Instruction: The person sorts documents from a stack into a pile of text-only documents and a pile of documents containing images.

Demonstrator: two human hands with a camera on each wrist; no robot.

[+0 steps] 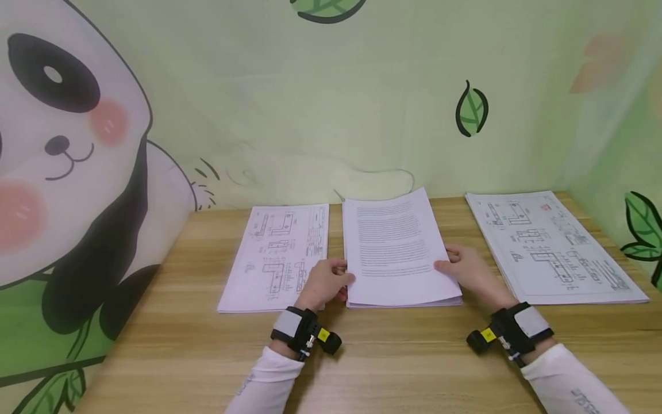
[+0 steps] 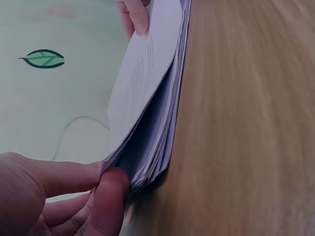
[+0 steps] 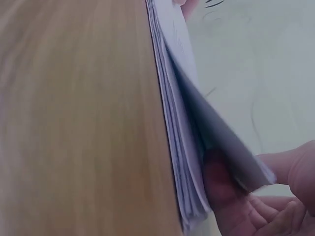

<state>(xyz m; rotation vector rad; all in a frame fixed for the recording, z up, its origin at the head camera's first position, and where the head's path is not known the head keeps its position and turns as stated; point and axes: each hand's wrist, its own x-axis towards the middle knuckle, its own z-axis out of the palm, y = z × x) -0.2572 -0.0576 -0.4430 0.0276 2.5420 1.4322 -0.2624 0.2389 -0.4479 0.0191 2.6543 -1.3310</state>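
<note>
1. White sleeves reach over the wooden tabletop, which carries three paper piles.
2. Left drawing pile and right drawing pile lie flat, neither gripped.
3. Text stack sits between them; its top paper is raised at the edges but not yet clear, so lifting appears partway done.
4. Left hand pinches that paper's left edge; right hand pinches its right.

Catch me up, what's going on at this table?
A person's left hand and right hand pinch opposite edges of at least the top text page, holding it partly off the middle paper stack; a gap shows beneath it at both sides. On the wooden table, a left drawing stack and right drawing stack flank it.
</note>
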